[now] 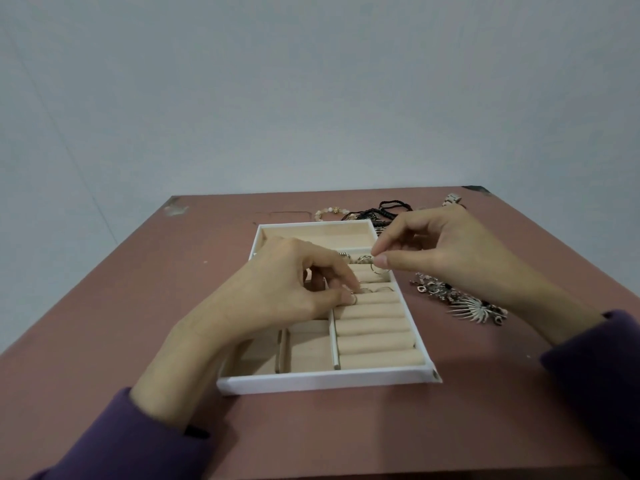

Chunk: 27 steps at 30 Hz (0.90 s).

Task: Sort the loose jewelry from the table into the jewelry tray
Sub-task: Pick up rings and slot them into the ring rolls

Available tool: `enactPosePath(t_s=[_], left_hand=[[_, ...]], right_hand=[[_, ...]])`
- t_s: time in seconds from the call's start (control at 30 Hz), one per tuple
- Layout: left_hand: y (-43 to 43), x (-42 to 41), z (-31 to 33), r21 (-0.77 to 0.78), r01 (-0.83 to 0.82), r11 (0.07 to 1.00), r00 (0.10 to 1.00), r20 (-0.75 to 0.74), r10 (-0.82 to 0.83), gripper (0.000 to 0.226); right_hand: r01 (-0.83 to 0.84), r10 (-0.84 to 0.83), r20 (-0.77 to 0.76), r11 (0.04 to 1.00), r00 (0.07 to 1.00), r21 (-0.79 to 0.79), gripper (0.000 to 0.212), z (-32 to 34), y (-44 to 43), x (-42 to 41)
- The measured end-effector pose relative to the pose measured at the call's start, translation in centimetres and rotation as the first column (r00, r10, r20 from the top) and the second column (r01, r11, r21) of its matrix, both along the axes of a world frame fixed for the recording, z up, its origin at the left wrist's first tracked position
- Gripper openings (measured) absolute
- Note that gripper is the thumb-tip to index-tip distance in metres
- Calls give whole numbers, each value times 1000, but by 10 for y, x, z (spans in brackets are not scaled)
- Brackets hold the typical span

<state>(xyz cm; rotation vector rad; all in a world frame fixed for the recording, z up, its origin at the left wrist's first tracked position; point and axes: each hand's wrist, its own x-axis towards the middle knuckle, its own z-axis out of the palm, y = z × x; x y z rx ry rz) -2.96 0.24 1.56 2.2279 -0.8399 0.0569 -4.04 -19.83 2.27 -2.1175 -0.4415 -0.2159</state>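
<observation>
On the brown table [138, 306], a white-rimmed tray [325, 382] of padded beige rolls [377, 337] lies with its long axis near to far. The left grip [291, 289] pinches a thin ring [353, 298] at the rolls; the right grip [443, 247] pinches a wire hoop [378, 269] over the right rim.

Reddish-brown surface [104, 306] open at 9 and 6 o'clock of white rectangular beige-lined jewelry tray [325, 381]. Black cord tangle [391, 211] blocks 12–1 o'clock; silver metal jewelry heap [460, 299] crowds 3 o'clock.
</observation>
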Motion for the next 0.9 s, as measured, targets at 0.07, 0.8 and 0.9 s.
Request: enactPosePath(t_s=[0.07,0.8,0.9], left_hand=[[1,0,0,5,5,1000,1000,5,-5,13],[1,7,-6,-40,-90,995,990,102,94,22],[1,8,-7,-28,-86,996,990,106,88,23]], right_hand=[[-28,28,-13,1000,1000,-10,8,0,1,-1],[-156,156,-14,973,988,-171,6,-13,9,-4],[-195,200,-1,956,980,-217,15,-10,5,-3]])
